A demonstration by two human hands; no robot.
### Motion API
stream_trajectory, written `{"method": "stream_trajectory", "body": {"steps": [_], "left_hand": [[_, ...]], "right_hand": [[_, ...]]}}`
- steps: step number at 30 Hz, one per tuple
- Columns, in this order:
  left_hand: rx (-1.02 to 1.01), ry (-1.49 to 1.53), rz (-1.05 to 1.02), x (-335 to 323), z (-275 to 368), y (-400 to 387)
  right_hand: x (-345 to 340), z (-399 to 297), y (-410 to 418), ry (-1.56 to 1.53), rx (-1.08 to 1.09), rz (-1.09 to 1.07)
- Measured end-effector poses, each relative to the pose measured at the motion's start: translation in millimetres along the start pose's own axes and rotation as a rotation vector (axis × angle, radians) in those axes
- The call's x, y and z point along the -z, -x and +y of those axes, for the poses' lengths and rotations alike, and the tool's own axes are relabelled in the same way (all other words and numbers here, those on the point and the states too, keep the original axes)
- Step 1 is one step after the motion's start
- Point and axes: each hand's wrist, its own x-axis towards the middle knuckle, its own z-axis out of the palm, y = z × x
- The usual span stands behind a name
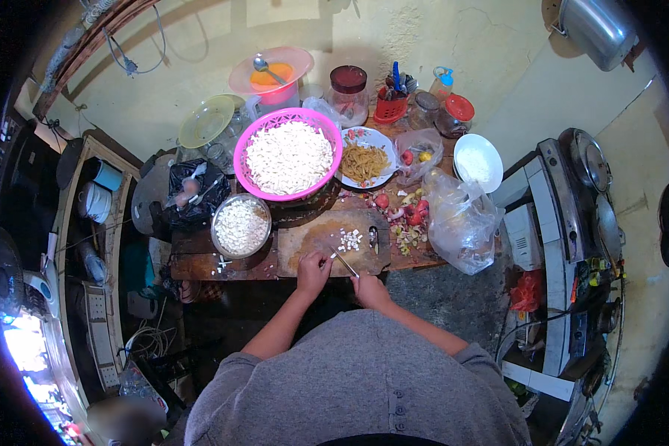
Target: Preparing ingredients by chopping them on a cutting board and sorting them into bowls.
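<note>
My right hand (371, 291) grips a knife (345, 264), its blade slanting up and left over a wooden cutting board (301, 237). Close to the blade, my left hand (313, 273) rests at the board's front edge, its fingertips pinching a small white strip (333, 255). Diced white pieces (350, 240) lie on the board just beyond the knife. Left of the board stands a round bowl (241, 226) heaped with similar white dice. Behind it, a pink basket (339, 148) is full of white strips.
A floral plate (387, 146) holds brown strips. Right of the board are peelings (410, 237), red shallots or onions (418, 212) and a clear plastic bag (463, 228). A white bowl (478, 161) sits farther back. At left lies a black plastic bag (200, 189). A stove (560, 195) stands at right.
</note>
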Motion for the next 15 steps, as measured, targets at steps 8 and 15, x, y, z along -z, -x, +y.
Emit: {"method": "stream_trajectory", "body": {"steps": [8, 15], "left_hand": [[-0.027, 0.007, 0.002, 2.1, 1.9, -3.8], [-0.034, -0.011, 0.013, -0.8, -3.5, -1.3]], "right_hand": [[-7.6, 0.4, -4.9, 0.082, 0.016, 0.024], [0.6, -9.5, 2.1, -0.002, 0.004, -0.020]]}}
